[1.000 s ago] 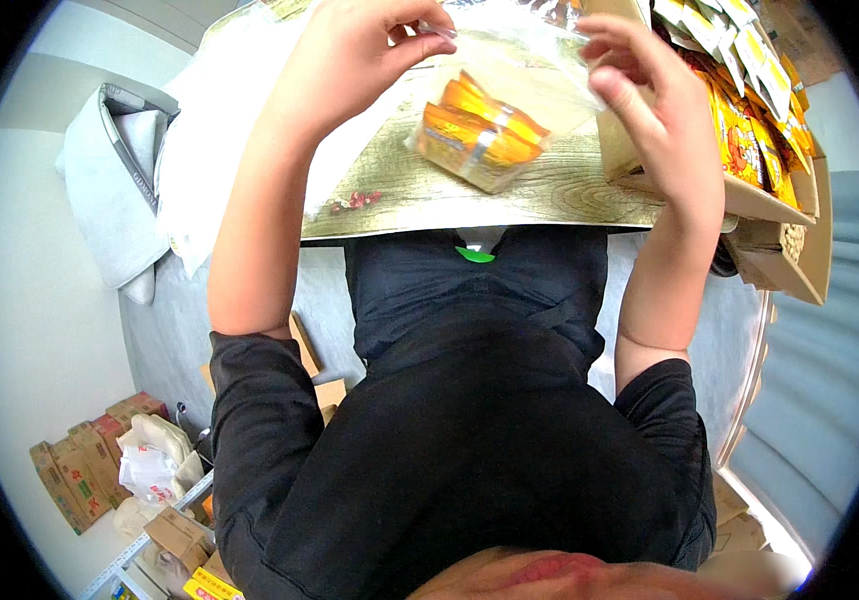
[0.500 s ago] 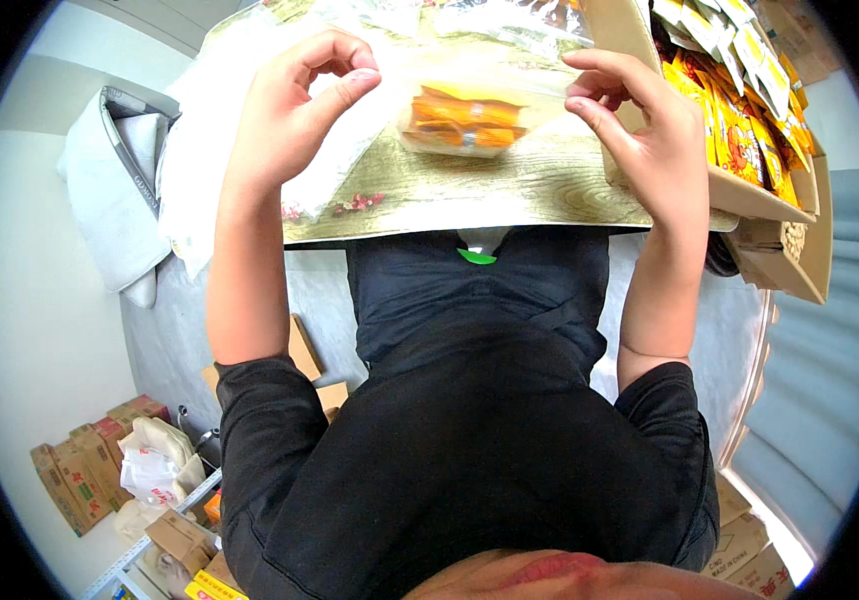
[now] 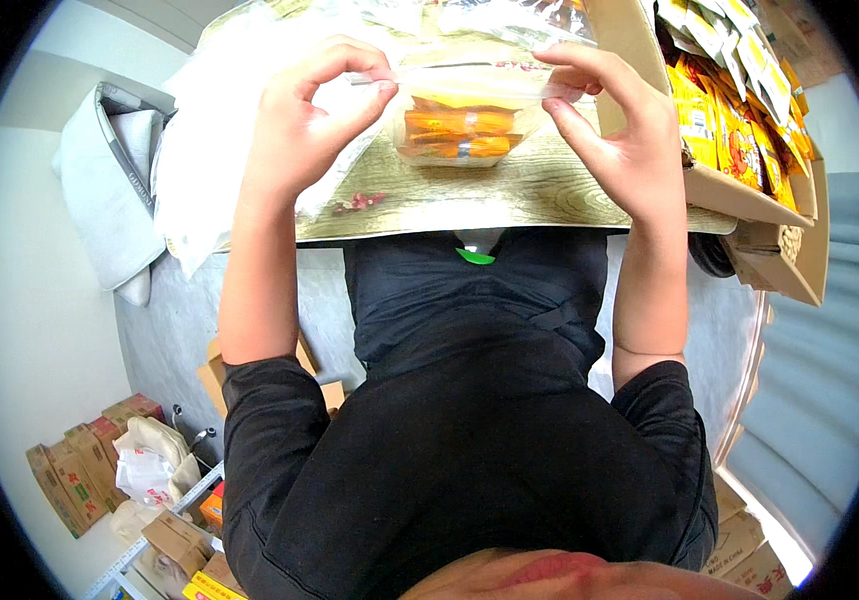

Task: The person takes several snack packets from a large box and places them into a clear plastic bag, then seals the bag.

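Observation:
A clear plastic bag with several orange-yellow snack packets in it is held up over the wood-patterned table, its top edge stretched sideways. The thumb and forefinger of my left hand pinch the bag's upper left corner. At the opposite corner, my right hand grips the top edge between thumb and fingers. The packets lie stacked in the lower part of the bag.
White plastic bags cover the table's left side. More clear packaging lies at the far edge. On the right stands a cardboard box full of yellow packets. A grey folded item hangs beside the table's left edge.
My hands have come closer together, the left shifting right and the right shifting left. The bag, blurred before, now shows sharply and its base sits slightly lower.

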Action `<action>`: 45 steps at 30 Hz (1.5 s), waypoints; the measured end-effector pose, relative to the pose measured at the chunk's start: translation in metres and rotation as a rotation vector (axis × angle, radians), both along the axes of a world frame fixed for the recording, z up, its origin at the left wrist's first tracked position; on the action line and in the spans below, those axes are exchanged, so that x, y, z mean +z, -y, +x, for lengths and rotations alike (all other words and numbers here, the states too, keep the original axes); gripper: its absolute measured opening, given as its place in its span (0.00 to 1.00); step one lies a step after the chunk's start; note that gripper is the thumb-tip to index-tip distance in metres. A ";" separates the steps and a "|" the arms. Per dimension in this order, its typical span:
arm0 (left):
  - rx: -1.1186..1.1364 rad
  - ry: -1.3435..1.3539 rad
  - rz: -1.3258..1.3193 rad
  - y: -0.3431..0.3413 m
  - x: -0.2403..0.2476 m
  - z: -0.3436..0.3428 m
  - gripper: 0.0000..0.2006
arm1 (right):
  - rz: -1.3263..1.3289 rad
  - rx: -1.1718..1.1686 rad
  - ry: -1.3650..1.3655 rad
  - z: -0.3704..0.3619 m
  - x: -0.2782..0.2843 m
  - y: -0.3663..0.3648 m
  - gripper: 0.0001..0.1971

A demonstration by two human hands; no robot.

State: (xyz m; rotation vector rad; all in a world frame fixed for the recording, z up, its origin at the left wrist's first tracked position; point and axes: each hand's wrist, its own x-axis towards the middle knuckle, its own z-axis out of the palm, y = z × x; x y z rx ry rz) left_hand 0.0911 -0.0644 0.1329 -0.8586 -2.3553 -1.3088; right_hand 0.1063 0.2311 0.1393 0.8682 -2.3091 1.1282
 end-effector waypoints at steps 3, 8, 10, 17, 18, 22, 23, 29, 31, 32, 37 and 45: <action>0.019 -0.073 -0.077 -0.011 0.010 0.006 0.05 | -0.008 0.004 -0.023 0.000 0.000 0.003 0.22; -0.020 -0.189 -0.148 -0.009 0.010 0.004 0.06 | -0.111 0.033 0.036 0.001 -0.002 0.012 0.22; -0.016 -0.203 -0.150 -0.010 0.012 0.005 0.06 | -0.114 0.040 0.029 0.000 -0.002 0.015 0.22; 0.053 -0.407 -0.378 -0.021 0.026 0.019 0.05 | -0.120 0.019 0.067 0.001 -0.002 0.015 0.16; 0.051 -0.399 -0.375 -0.022 0.026 0.020 0.06 | -0.122 0.019 0.067 -0.001 -0.004 0.014 0.16; 0.050 -0.375 -0.364 -0.022 0.026 0.020 0.07 | -0.061 0.011 0.019 -0.006 -0.010 0.012 0.08; 0.080 -0.413 -0.401 -0.023 0.027 0.021 0.07 | -0.070 0.008 0.044 -0.005 -0.009 0.013 0.07; 0.098 -0.455 -0.458 -0.036 0.032 0.024 0.07 | -0.091 -0.011 0.018 -0.004 -0.009 0.013 0.07; 0.094 -0.447 -0.451 -0.036 0.032 0.023 0.07 | -0.101 -0.008 0.011 -0.003 -0.010 0.016 0.07; 0.094 -0.438 -0.440 -0.035 0.031 0.023 0.07 | -0.110 -0.005 0.004 -0.002 -0.011 0.017 0.08; 0.089 -0.408 -0.427 -0.035 0.032 0.022 0.07 | -0.116 -0.010 -0.009 -0.004 -0.014 0.013 0.08; 0.104 -0.461 -0.516 -0.059 0.041 0.025 0.07 | -0.143 -0.052 -0.010 -0.006 -0.019 0.011 0.08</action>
